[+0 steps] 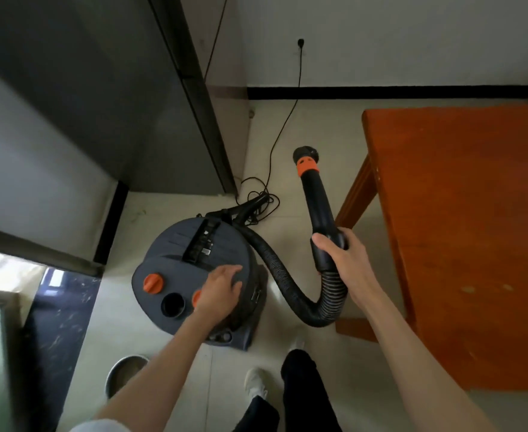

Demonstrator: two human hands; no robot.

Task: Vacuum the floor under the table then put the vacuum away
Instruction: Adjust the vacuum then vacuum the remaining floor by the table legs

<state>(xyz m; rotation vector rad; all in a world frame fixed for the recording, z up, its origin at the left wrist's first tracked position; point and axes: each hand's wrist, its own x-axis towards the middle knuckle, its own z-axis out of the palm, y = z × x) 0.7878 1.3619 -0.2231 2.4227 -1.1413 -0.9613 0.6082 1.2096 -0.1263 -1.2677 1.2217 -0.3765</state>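
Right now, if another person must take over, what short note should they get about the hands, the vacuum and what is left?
Left hand: lies flat on the vacuum canister lid, fingers straight, beside an orange knob.
Right hand: grips the hose handle, nozzle end raised off the floor.
Canister stands on the floor left of the orange table; its power cord is plugged into the wall socket.
Done: cannot tell whether under the table is vacuumed.
Left: finish if needed, unplug, store vacuum.
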